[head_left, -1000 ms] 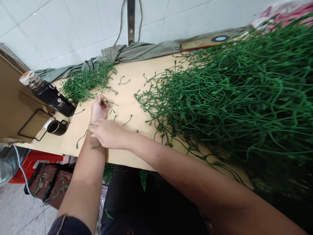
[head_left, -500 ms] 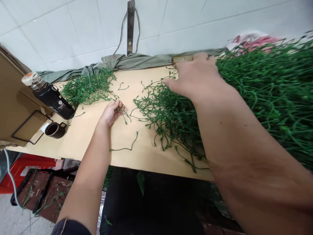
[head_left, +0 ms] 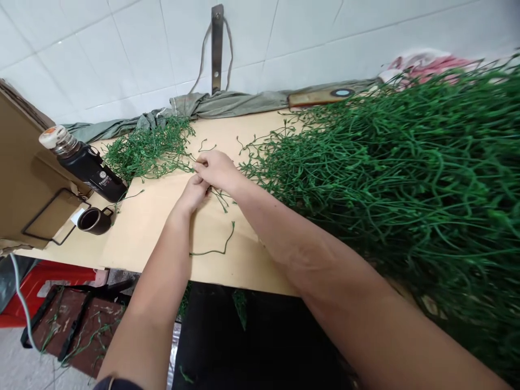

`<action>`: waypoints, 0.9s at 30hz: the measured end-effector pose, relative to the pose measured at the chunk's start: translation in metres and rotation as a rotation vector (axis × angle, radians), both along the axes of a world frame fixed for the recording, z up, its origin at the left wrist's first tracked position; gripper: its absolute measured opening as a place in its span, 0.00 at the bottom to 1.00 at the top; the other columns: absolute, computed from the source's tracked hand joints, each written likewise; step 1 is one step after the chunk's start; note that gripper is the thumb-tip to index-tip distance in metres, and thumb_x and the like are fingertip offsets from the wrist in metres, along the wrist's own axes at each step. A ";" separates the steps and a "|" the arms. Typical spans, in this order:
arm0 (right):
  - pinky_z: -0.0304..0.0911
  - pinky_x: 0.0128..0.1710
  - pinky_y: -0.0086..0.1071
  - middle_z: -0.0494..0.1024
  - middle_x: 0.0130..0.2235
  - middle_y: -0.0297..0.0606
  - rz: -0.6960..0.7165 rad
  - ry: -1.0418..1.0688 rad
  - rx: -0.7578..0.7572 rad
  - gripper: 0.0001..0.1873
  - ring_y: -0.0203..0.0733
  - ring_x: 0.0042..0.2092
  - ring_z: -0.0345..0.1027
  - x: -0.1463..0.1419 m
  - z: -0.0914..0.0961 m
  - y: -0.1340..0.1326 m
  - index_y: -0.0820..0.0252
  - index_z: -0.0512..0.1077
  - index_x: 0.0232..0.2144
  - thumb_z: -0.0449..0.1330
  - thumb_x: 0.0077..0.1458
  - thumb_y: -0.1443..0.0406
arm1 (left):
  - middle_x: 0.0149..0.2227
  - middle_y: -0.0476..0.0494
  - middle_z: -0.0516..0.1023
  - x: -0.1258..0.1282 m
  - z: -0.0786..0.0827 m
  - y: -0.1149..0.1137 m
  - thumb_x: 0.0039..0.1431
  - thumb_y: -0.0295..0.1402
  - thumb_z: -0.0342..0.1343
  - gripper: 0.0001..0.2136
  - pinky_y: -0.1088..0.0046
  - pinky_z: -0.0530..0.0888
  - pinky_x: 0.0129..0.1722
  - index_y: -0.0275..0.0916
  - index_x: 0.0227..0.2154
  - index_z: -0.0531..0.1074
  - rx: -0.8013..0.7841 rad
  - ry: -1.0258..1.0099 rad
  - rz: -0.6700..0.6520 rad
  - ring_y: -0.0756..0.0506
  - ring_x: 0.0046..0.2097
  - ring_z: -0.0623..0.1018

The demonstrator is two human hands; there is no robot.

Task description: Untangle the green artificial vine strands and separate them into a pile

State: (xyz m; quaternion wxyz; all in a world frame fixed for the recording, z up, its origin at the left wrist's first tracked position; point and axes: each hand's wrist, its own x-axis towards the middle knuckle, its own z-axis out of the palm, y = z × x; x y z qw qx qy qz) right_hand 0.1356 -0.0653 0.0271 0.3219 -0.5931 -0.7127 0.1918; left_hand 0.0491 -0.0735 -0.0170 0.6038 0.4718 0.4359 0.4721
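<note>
My left hand (head_left: 195, 193) is closed around a few thin green stems with small knobby tips; their ends (head_left: 221, 201) stick out to the right below my fingers. My right hand (head_left: 218, 168) rests against it from above, fingers curled in a pinch. Whatever those fingers hold is hidden. To the right, partly behind my right forearm, spreads a large heap of the same stems (head_left: 406, 179). A smaller pile of stems (head_left: 150, 149) lies at the back left, just beyond my hands. One loose bent stem (head_left: 215, 251) lies nearer the table's front edge.
A black flask (head_left: 91, 170) leans at the left near a dark mug (head_left: 95, 220), beside a cardboard box (head_left: 36, 179). Grey-green cloth (head_left: 244, 103) runs along the wall, with a wooden piece (head_left: 311, 98) on it. Below sits a brown strapped case (head_left: 73, 330).
My right hand has come left from over the large heap to meet my left hand, its spread fingers now curled. My left hand has stayed nearly in place, holding the stems.
</note>
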 end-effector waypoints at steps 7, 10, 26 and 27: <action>0.59 0.26 0.28 0.62 0.16 0.29 0.069 0.716 -0.050 0.14 0.30 0.20 0.56 0.017 -0.013 0.003 0.62 0.66 0.21 0.52 0.56 0.62 | 0.22 0.48 0.71 -0.010 0.010 0.003 0.58 0.33 0.52 0.11 0.81 0.63 0.21 0.34 0.23 0.68 -0.080 -0.181 -0.091 0.56 0.21 0.68; 0.62 0.29 0.28 0.66 0.19 0.30 0.085 0.808 -0.045 0.16 0.29 0.21 0.59 0.019 -0.012 0.000 0.62 0.65 0.20 0.53 0.57 0.61 | 0.22 0.47 0.71 -0.014 0.012 0.003 0.60 0.35 0.49 0.12 0.82 0.64 0.21 0.34 0.25 0.69 -0.088 -0.206 -0.107 0.56 0.21 0.68; 0.50 0.18 0.24 0.56 0.14 0.25 0.285 0.795 -0.114 0.19 0.26 0.16 0.49 0.001 0.011 -0.027 0.59 0.59 0.19 0.54 0.56 0.56 | 0.15 0.56 0.63 -0.014 0.014 0.011 0.62 0.25 0.41 0.11 0.83 0.61 0.19 0.38 0.24 0.59 -0.157 -0.311 0.331 0.57 0.16 0.64; 0.50 0.18 0.24 0.55 0.14 0.25 0.312 0.825 -0.104 0.19 0.26 0.16 0.48 0.001 0.015 -0.029 0.59 0.59 0.19 0.53 0.57 0.55 | 0.15 0.56 0.63 -0.016 0.014 0.013 0.63 0.26 0.40 0.12 0.83 0.62 0.19 0.37 0.23 0.58 -0.180 -0.345 0.378 0.57 0.16 0.63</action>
